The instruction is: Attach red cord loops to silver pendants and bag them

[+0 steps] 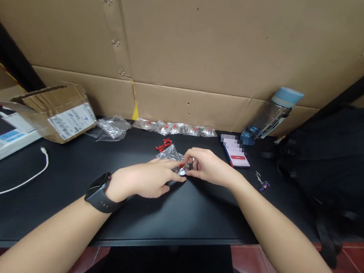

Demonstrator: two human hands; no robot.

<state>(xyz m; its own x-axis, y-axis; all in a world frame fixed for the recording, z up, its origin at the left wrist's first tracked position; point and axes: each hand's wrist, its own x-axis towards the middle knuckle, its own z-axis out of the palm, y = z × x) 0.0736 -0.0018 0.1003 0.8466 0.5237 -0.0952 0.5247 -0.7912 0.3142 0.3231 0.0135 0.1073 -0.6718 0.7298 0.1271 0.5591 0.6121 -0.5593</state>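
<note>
A small, shiny silver round metal piece (182, 171) with a red part on top sits on the black desk between my two hands. My left hand (151, 177), with a dark watch on its wrist, steadies it from the left between the fingers and thumb. From the right, my right hand (205, 165) has its fingers curled in at the red part and the edge of the piece. My fingers partly hide it. Just behind lies a crumpled clear plastic bag (170, 152). A knotted red cord (164, 144) rests beyond that bag.
Several bagged silver pieces (175, 128) line the cardboard back wall (192, 45). At left are an open carton (61, 114), loose plastic wrap (113, 128), a power strip (6, 145) and a white cable (44, 164). A phone (237, 157), bottle (266, 117), keychain (263, 184) and black bag (346, 159) stand right.
</note>
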